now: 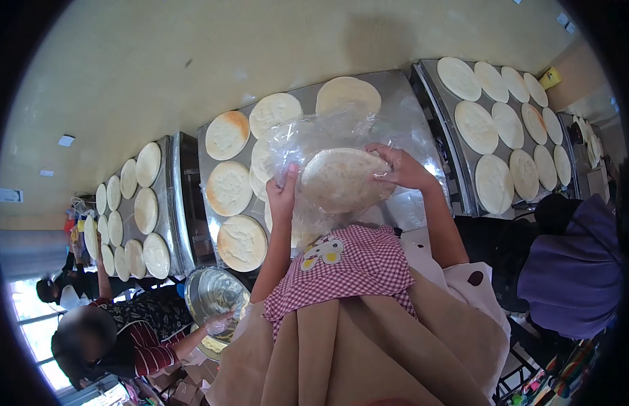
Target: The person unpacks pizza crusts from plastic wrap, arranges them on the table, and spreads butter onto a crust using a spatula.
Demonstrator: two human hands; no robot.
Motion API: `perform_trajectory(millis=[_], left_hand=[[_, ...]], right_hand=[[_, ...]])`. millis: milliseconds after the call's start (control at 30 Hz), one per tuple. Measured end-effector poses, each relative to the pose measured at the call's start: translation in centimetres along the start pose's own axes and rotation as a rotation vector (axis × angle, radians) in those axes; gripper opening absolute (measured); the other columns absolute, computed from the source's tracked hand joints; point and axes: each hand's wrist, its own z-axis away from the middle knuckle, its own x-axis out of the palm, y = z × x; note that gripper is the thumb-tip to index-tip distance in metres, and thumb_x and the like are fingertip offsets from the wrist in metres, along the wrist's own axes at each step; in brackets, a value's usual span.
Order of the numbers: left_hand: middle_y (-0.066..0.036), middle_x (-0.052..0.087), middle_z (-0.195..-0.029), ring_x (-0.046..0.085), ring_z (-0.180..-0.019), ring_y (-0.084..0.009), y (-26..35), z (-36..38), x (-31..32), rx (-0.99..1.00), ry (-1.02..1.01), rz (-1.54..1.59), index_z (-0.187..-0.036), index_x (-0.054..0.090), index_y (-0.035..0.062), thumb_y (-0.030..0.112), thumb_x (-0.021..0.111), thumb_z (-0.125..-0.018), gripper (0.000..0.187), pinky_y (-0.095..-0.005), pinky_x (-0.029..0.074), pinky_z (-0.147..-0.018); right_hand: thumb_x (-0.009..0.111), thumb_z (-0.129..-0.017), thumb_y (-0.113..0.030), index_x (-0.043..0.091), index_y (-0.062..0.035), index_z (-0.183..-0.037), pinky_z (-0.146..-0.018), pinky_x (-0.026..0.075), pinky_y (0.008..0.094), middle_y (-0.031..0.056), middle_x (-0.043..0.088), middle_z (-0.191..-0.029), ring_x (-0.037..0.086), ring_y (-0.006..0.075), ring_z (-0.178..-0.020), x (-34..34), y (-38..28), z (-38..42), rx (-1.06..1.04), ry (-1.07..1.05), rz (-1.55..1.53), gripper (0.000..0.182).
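Observation:
Over the middle metal table (412, 145), a round flat bread (345, 179) lies inside a clear plastic bag (294, 139). My left hand (282, 196) grips the bag's left side, thumb pointing up. At the right, my right hand (402, 169) pinches the bag and the bread's edge. The bag's upper part spreads loosely above the bread. Several more flat breads lie on the table to the left, some partly hidden behind the bag, and one bread (348, 95) lies at its far edge.
More flat breads cover a right table (466, 159) and a left table (165, 210). A person at lower left reaches a gloved hand (219, 323) to a metal bowl (199, 291). Another person in purple (571, 271) stands at right. A wall (260, 47) rises behind the tables.

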Motion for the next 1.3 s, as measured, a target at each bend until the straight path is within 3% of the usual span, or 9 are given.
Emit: perform_trajectory(millis=[167,367,500,633,800,1000,1100,1200,1300], left_hand=[[-0.002,0.064,-0.093,0.055,-0.084,-0.0091,-1.6,0.2,-1.4,-0.085,0.216,0.135,-0.1,0.064,-0.0011,0.025,0.066,-0.088,0.029,-0.0243,0.043,-0.077],[-0.008,0.061,-0.108,0.057,-0.095,-0.0138,-2.6,0.7,-4.4,-0.194,0.406,0.267,-0.115,0.055,-0.0044,0.025,0.07,-0.085,0.045,-0.027,0.043,-0.088],[-0.008,0.061,-0.104,0.056,-0.093,-0.0144,-1.6,1.9,-5.2,-0.187,0.545,0.224,-0.112,0.059,-0.0023,0.03,0.068,-0.085,0.043,-0.0287,0.043,-0.084],[-0.007,0.066,-0.091,0.058,-0.08,-0.0126,-1.0,4.0,-7.2,-0.096,0.776,-0.083,-0.1,0.065,-0.0021,0.035,0.064,-0.088,0.039,-0.0275,0.045,-0.073],[-0.013,0.057,-0.069,0.058,-0.068,-0.0276,6.2,10.4,-4.1,0.183,0.384,-0.478,-0.087,0.066,0.0024,0.016,0.06,-0.078,0.017,-0.0366,0.046,-0.066],[-0.017,0.052,-0.062,0.054,-0.065,-0.0375,7.3,15.6,0.2,0.48,-0.016,-0.386,-0.064,0.052,-0.0001,0.015,0.065,-0.062,0.02,-0.0449,0.042,-0.059],[-0.017,0.053,-0.062,0.054,-0.065,-0.038,8.1,19.2,-0.4,0.487,-0.017,-0.283,-0.061,0.052,-0.0005,0.016,0.065,-0.064,0.021,-0.0442,0.042,-0.059],[-0.015,0.054,-0.062,0.055,-0.064,-0.0364,8.0,23.1,-1.1,0.54,-0.003,-0.306,-0.062,0.052,-0.0002,0.02,0.07,-0.065,0.027,-0.0441,0.041,-0.06],[-0.016,0.054,-0.061,0.055,-0.063,-0.0366,8.3,27.5,-2.4,0.593,0.095,-0.345,-0.062,0.053,-0.001,0.021,0.072,-0.067,0.03,-0.0438,0.042,-0.06]], right_hand=[[0.07,-0.081,-0.014,0.057,-0.0003,-0.118,-0.084,0.047,0.0283,0.0086,0.063,-0.11,0.06,0.0146,-0.096,-1.2,3.1,1.5,0.107,-0.109,-0.298,0.041],[0.07,-0.082,-0.013,0.053,-0.0018,-0.122,-0.085,0.047,0.0281,0.0066,0.062,-0.112,0.06,0.0142,-0.098,-1.9,9.0,2.3,0.143,0.551,-0.805,0.045],[0.066,-0.085,-0.012,0.05,-0.0014,-0.125,-0.092,0.043,0.0315,0.0088,0.058,-0.119,0.055,0.0172,-0.108,-5.0,9.3,1.5,0.149,0.767,-0.569,0.044],[0.069,-0.079,-0.011,0.039,-0.0021,-0.138,-0.103,0.034,0.0352,0.012,0.048,-0.134,0.046,0.021,-0.121,-7.1,10.4,0.4,0.07,0.19,-0.117,0.067],[0.079,-0.066,-0.027,0.024,-0.0061,-0.146,-0.112,0.017,0.0432,0.0162,0.034,-0.145,0.02,0.0289,-0.139,-1.1,-2.6,-2.4,-0.426,0.0,0.131,0.099],[0.082,-0.058,-0.036,0.017,-0.0074,-0.148,-0.112,0.015,0.0462,0.0182,0.04,-0.139,0.021,0.0314,-0.138,7.2,-7.5,-6.8,-0.878,-0.586,0.638,0.114],[0.077,-0.065,-0.033,0.03,-0.0053,-0.143,-0.111,0.019,0.0479,0.0179,0.044,-0.135,0.03,0.0333,-0.134,9.7,-7.6,-5.0,-0.011,-1.082,-0.161,0.095],[0.076,-0.067,-0.025,0.037,-0.0038,-0.138,-0.11,0.026,0.0442,0.0169,0.046,-0.134,0.038,0.0328,-0.128,13.8,-7.8,-3.3,0.362,-1.405,-0.323,0.084],[0.076,-0.067,-0.025,0.038,-0.0036,-0.138,-0.109,0.026,0.0438,0.0169,0.046,-0.134,0.038,0.0328,-0.128,19.5,-7.8,-0.8,0.265,-1.528,-0.239,0.083]])
